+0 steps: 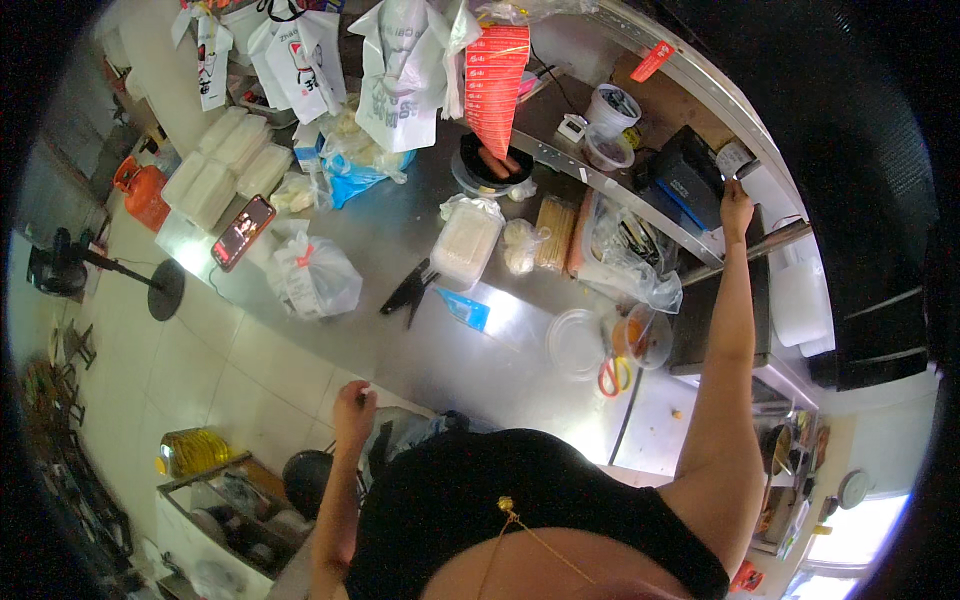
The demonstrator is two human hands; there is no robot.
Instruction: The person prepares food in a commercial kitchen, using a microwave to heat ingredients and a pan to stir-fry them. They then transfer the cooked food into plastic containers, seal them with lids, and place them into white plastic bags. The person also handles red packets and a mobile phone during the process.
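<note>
My right hand [736,210] reaches up to the shelf at the right, its fingertips at the end of a black box-shaped device [686,176] with a blue edge. Beside the fingers stands a small pale container or roll [733,160]. A small bright spot shows at the fingertips, and whether they grip anything is unclear. Low over the floor beside the counter hangs my left hand [355,412], fingers curled, their inside hidden. Nearest to it on the steel counter [450,360] are a knotted white plastic bag [315,274] and a black clip-like tool [409,294].
A lidded takeaway box [467,244], skewers [556,231], scissors [615,376] and a phone [244,232] lie on the counter. Sausages sit in a black bowl [469,161]. Stacked boxes [196,187] stand at the left end. Bags [296,64] hang above; a fan [165,289] stands on the floor.
</note>
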